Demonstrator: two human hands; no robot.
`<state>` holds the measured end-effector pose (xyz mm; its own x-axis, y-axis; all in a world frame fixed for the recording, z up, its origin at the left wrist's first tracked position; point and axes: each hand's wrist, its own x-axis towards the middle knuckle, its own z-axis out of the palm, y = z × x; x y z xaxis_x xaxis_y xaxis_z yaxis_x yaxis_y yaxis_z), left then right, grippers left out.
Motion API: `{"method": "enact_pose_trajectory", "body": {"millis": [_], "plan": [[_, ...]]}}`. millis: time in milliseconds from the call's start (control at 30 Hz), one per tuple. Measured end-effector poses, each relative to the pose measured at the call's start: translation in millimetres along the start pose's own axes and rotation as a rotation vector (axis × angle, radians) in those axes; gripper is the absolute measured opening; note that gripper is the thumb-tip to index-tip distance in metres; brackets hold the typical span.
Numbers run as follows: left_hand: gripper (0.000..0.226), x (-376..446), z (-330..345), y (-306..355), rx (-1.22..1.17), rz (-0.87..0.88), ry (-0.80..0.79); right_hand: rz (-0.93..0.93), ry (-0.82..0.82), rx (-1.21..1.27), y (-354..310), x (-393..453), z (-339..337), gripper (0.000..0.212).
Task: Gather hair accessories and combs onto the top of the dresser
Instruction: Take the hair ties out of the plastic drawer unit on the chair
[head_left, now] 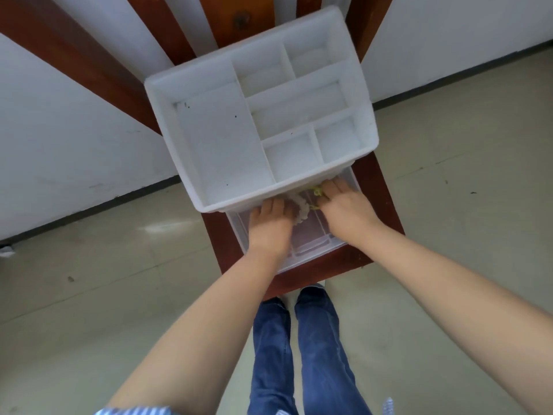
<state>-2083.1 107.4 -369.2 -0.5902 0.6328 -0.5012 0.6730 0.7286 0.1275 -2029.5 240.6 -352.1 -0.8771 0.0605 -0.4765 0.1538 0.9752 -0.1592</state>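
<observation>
A white plastic dresser (167, 121) stands on a red-brown wooden chair; its top is a tray split into several empty compartments. Below it a clear drawer (308, 241) is pulled out toward me. Both hands reach into the drawer's back. My left hand (269, 226) lies palm down beside a whitish beaded hair accessory (300, 209), fingers curled over it. My right hand (344, 208) covers a yellow-green hair accessory (316, 191) at the drawer's back edge. The fingertips are hidden under the dresser's rim, so the grip itself is unclear.
The wooden chair seat (380, 193) sticks out around the drawer, and its slatted back (239, 19) rises behind the dresser against a white wall. Pale floor lies on both sides. My legs in blue jeans (299, 354) stand close to the chair's front.
</observation>
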Motion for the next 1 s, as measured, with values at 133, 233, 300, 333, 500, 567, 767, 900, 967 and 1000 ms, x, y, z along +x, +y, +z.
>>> {"method": "enact_pose_trajectory", "body": {"millis": [133, 233, 300, 333, 500, 567, 767, 900, 967, 1000], "plan": [[0.032, -12.5, -8.0, -4.7, -0.065, 0.01, 0.007, -0.074, 0.084, 0.353, 9.8, -45.4, -8.3, 0.008], [0.02, -49.0, -29.2, -1.3, -0.242, 0.024, 0.11, 0.256, -0.043, 0.809, 13.0, -82.9, 0.5, 0.015], [0.02, -75.1, -39.2, -2.2, -0.34, 0.021, 0.186, 0.497, -0.163, 0.994, 3.5, -97.8, 15.3, 0.017], [0.018, -85.4, -42.5, -2.9, -0.373, 0.021, 0.207, 0.587, -0.217, 1.02, -3.1, -98.4, 21.8, 0.02], [0.01, -124.0, -46.1, -8.9, -0.364, -0.01, 0.195, 0.703, -0.208, 1.231, -41.5, -63.2, 28.0, 0.02], [0.008, -128.9, -47.0, -15.2, -0.363, -0.057, 0.21, 0.837, -0.189, 1.324, -52.4, -50.4, 23.3, 0.028], [0.021, -125.9, -50.2, -30.7, -0.432, -0.312, 0.24, 0.734, -0.119, 1.291, -58.8, -48.6, 20.0, 0.052], [0.022, -113.9, -49.7, -34.0, -0.418, -0.314, 0.226, 0.354, -0.154, 0.969, -58.8, -11.9, -3.1, 0.054], [0.022, -104.7, -51.7, -34.7, -0.4, -0.308, 0.229, 0.248, -0.186, 0.774, -58.2, 13.6, -13.9, 0.048], [0.023, -100.4, -53.3, -34.6, -0.392, -0.305, 0.236, 0.22, -0.195, 0.688, -56.6, 23.1, -18.9, 0.042]]}}
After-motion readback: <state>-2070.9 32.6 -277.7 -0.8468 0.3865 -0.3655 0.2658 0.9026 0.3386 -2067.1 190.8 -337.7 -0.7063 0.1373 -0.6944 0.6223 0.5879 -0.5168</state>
